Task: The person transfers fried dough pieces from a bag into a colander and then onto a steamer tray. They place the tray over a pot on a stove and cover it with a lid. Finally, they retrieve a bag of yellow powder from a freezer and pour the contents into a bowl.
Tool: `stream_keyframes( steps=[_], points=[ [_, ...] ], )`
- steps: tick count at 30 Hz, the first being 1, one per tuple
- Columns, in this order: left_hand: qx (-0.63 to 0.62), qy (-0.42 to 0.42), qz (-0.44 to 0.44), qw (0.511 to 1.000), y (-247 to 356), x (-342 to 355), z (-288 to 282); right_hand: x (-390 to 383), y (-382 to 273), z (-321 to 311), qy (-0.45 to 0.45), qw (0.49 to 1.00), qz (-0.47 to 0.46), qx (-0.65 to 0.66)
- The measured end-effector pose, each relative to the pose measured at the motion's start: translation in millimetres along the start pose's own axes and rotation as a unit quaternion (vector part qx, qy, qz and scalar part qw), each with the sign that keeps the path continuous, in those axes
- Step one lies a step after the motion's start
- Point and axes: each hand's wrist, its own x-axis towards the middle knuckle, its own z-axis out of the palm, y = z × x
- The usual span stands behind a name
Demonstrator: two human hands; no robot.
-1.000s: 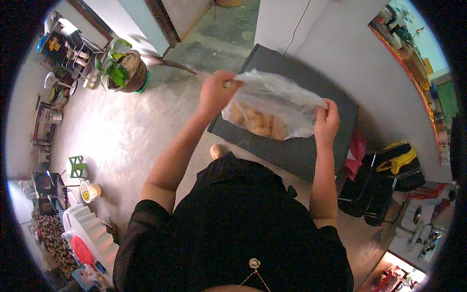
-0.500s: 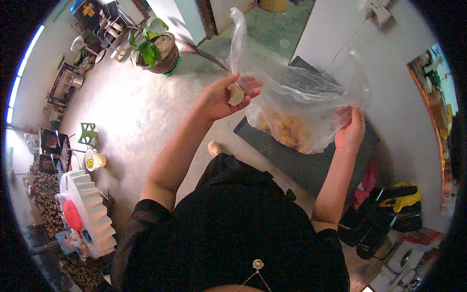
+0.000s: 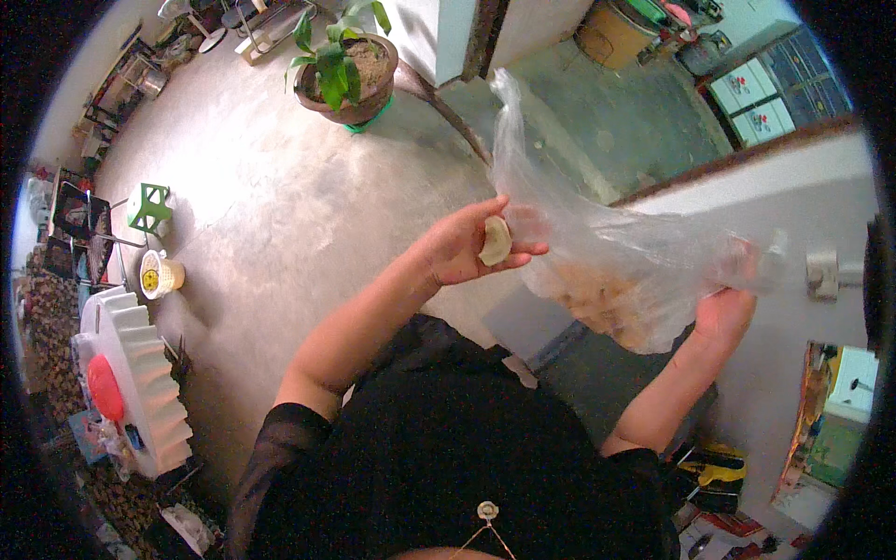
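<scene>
A clear plastic bag is stretched between my two hands, with yellowish-brown pieces lying in its bottom; their kind is blurred by the plastic. My left hand grips the bag's left side, its fingertips partly behind the film. Against its palm rests a pale, rounded, flat piece, whose kind I cannot make out. On the other side, my right hand is closed on the bag's edge. One twisted handle of the bag stands up above my left hand.
A dark grey mat or slab lies beneath the bag. Ahead, a potted plant stands beside an open doorway. At left are a green stool, a yellowish bucket and a white ridged-edge table. A wall socket is at right.
The view has shifted, showing more of the room beyond the doorway. Both hands and the bag now appear farther right and lower in the picture. Each hand keeps its hold.
</scene>
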Motion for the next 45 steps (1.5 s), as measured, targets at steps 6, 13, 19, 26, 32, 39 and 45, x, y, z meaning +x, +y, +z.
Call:
stream_keyframes(
  steps=[6,13,19,26,32,39,45],
  points=[
    [0.117,0.029,0.079,0.990,100.3,13.0,-24.2,56.0,38.3,98.3,0.119,0.993,0.005,-0.028],
    [0.095,0.113,0.125,0.981,188.4,80.0,-48.4,157.6,111.0,147.2,0.066,0.993,0.055,0.086],
    [0.119,0.231,0.111,0.959,249.4,177.9,-59.9,287.9,192.2,134.6,0.087,0.980,0.109,0.142],
    [0.197,0.239,0.099,0.946,296.0,303.1,-19.0,418.8,164.8,108.3,0.096,0.966,0.148,0.188],
    [0.272,0.224,0.102,0.930,326.0,412.3,53.9,491.4,123.5,60.8,0.124,0.952,0.132,0.245],
    [0.276,0.133,0.049,0.951,367.6,558.2,78.6,583.8,134.4,17.7,0.173,0.957,0.039,0.232],
    [0.333,0.158,-0.025,0.929,408.4,707.8,75.9,695.5,168.8,-41.4,0.265,0.939,0.091,0.202]
  ],
)
